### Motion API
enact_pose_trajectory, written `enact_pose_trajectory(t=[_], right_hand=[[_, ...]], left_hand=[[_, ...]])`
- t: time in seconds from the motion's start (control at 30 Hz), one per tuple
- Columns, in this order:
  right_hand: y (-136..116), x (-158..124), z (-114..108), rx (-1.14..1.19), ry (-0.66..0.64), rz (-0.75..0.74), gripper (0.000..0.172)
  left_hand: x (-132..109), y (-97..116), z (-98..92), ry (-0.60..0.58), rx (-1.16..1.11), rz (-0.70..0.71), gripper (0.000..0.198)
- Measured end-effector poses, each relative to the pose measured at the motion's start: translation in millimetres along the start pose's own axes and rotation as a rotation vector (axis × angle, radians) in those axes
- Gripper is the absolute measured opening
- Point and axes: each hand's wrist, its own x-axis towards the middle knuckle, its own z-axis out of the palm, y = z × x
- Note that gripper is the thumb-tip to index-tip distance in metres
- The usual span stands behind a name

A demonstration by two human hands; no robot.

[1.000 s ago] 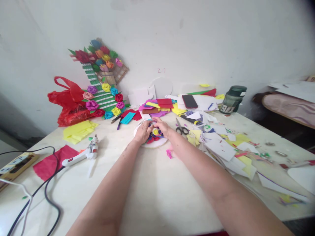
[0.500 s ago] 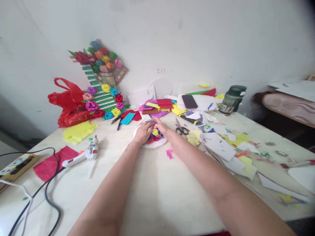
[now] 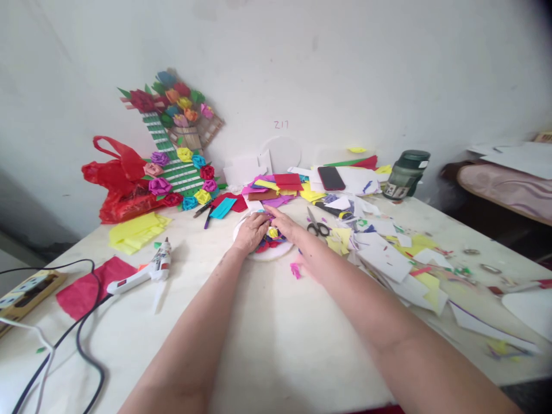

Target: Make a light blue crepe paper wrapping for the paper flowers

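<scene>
A white round disc (image 3: 278, 255) lies flat on the table, with colourful paper flowers (image 3: 262, 247) in red, blue and yellow crowded on top. My left hand (image 3: 253, 231) rests palm down over the left part of the flowers, its fingers laid out towards the right. From the other side my right hand (image 3: 282, 223) reaches over the flowers, one finger stretched out to the left near the left fingertips. Its lower fingers are partly hidden. Just in front of the right wrist lies a small pink paper scrap (image 3: 295, 270). Black-handled scissors (image 3: 318, 227) lie to the right.
A white glue gun (image 3: 149, 276) lies left, its cable near a power strip (image 3: 26, 290). Behind are a red plastic bag (image 3: 116, 172), a flower-decorated frame (image 3: 181, 167), coloured paper (image 3: 288, 181), a phone (image 3: 331, 178) and a green bottle (image 3: 405, 175). Paper offcuts (image 3: 383, 253) cover the right side.
Both hands stay over the flowers with hardly any movement. The whole view has shifted very slightly.
</scene>
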Motion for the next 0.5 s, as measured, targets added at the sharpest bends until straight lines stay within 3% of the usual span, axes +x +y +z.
enact_pose_trajectory(t=[0.17, 0.3, 0.5], right_hand=[[1.9, 0.9, -0.2, 0.064, 0.050, -0.011, 0.063], [-2.7, -2.6, -5.4, 0.106, 0.104, -0.022, 0.042], [-9.9, -2.3, -15.0, -0.181, 0.036, -0.090, 0.017]], left_hand=[[-0.1, -0.3, 0.9, 0.007, -0.013, -0.010, 0.030], [-0.4, -0.4, 0.7, 0.007, -0.019, -0.002, 0.030], [-1.4, -1.8, -0.5, -0.009, -0.006, 0.007, 0.030]])
